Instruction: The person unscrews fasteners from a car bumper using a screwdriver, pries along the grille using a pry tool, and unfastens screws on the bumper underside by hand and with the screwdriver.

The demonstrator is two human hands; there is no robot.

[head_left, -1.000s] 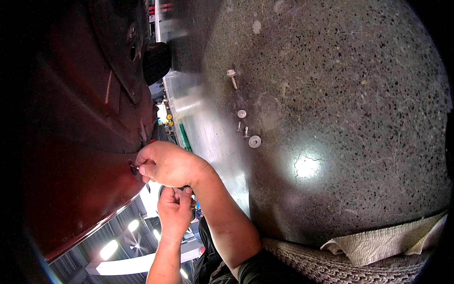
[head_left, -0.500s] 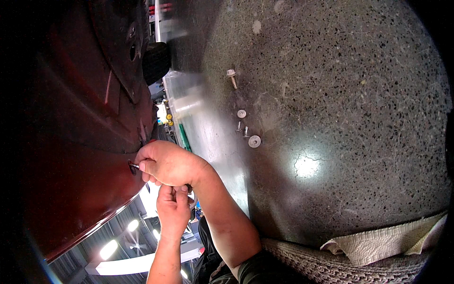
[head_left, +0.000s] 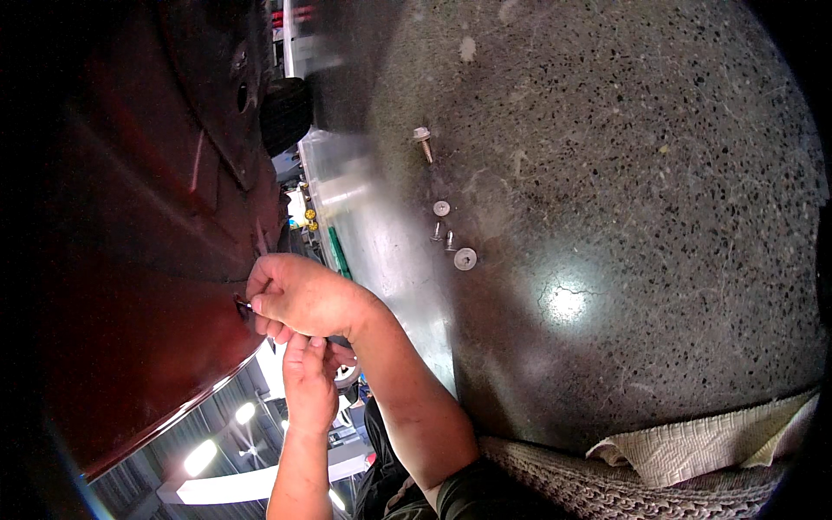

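Observation:
My right hand (head_left: 303, 295) is closed beside a dark red car panel (head_left: 165, 347). From its fingers a thin metal shaft (head_left: 246, 305) points into a small dark opening in the panel; the rest of what it grips is hidden inside the hand. My left hand (head_left: 309, 381) is just below the right one. Its fingers are loosely curled under the right palm and wrist, around something dark that I cannot make out.
On the speckled floor (head_left: 607, 191) lie a flanged bolt (head_left: 424, 144), two round washer-like heads (head_left: 465, 258) and two small screws (head_left: 450, 241). A black tire (head_left: 287, 113) is farther off. A ribbed mat (head_left: 563, 472) and a pale cloth (head_left: 676, 455) lie at the lower right.
My left hand's fingers have loosened and shifted from a tight fist to a more spread hold, moving slightly leftward. My right hand and the shaft stay nearly in place.

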